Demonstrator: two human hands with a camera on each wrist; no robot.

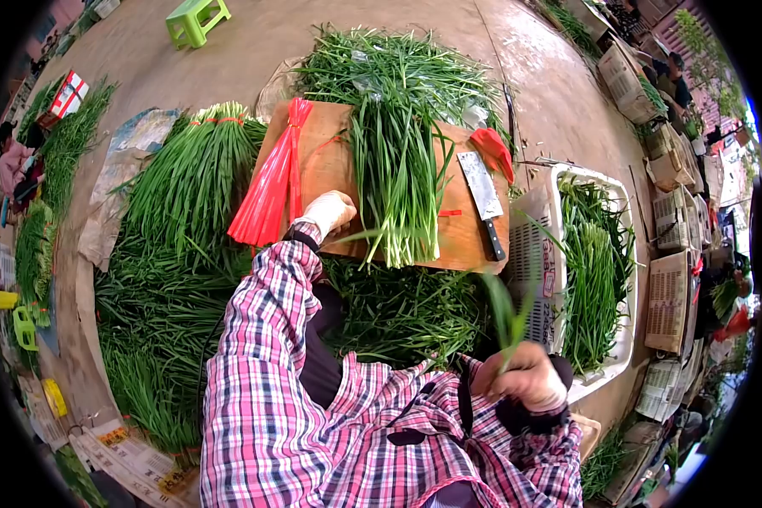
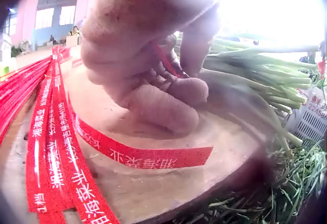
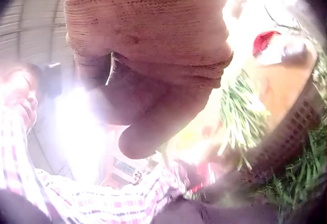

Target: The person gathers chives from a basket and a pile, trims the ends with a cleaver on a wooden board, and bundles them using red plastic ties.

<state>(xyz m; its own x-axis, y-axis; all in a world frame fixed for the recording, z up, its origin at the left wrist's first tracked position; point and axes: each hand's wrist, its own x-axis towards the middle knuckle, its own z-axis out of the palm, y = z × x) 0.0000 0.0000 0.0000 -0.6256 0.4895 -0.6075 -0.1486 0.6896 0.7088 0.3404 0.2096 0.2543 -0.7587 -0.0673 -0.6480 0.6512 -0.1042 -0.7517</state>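
Left hand point(image 2: 143, 55) pinches a red strip point(image 2: 164, 58), visible only in left wrist view; right hand point(image 1: 527, 377) clamps green leaves point(image 1: 509, 319), clearest in head view.

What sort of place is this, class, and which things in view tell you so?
Probably a vegetable market or packing area: a bundle of long greens lies on a board beside a knife, with printed red strips nearby and pale crates lined along the right.

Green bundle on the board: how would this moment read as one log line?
left hand: grips red strip | right hand: holds green leaves | bundle: on board | knife: on board, beside bundle
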